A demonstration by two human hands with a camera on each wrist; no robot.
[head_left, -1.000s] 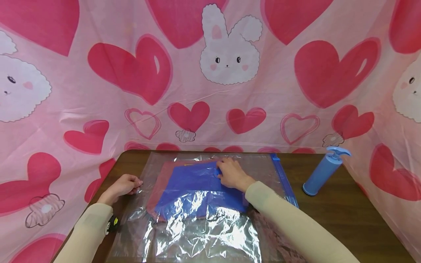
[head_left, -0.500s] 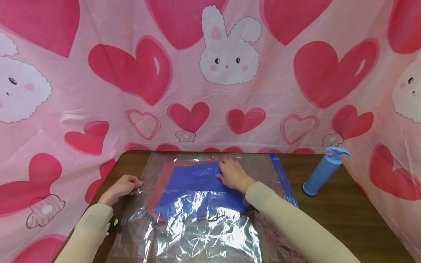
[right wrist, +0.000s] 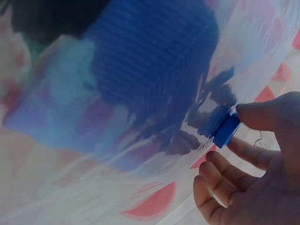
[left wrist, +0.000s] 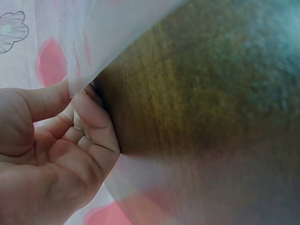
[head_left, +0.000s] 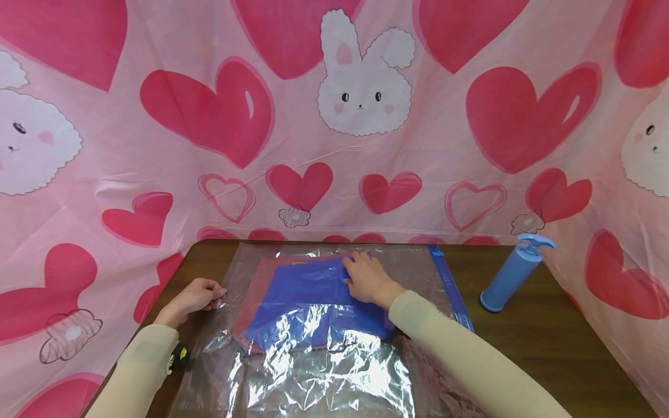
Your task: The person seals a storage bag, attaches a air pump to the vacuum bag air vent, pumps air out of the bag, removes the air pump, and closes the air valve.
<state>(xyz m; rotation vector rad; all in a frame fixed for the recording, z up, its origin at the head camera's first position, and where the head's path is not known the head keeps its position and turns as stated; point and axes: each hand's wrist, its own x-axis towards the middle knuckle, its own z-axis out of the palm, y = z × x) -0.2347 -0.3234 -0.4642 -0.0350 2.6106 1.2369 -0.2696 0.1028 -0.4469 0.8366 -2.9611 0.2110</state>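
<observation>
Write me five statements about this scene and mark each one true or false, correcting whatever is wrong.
1. The left hand pinches the edge of the clear bag. True.
2. The blue pump lies under the bag. False: it stands on the table, beside the bag.
3. The right hand holds a small blue piece. True.
4. Only green cloth shows through the plastic. False: blue cloth and reddish cloth show.
5. The bag's blue strip is on the side nearer the pump. True.

Blue cap point(right wrist: 227, 130), blue cloth point(head_left: 303, 284), reddish cloth point(head_left: 255, 296), clear bag point(head_left: 410, 264), pink heart-patterned backdrop point(head_left: 360, 151)
</observation>
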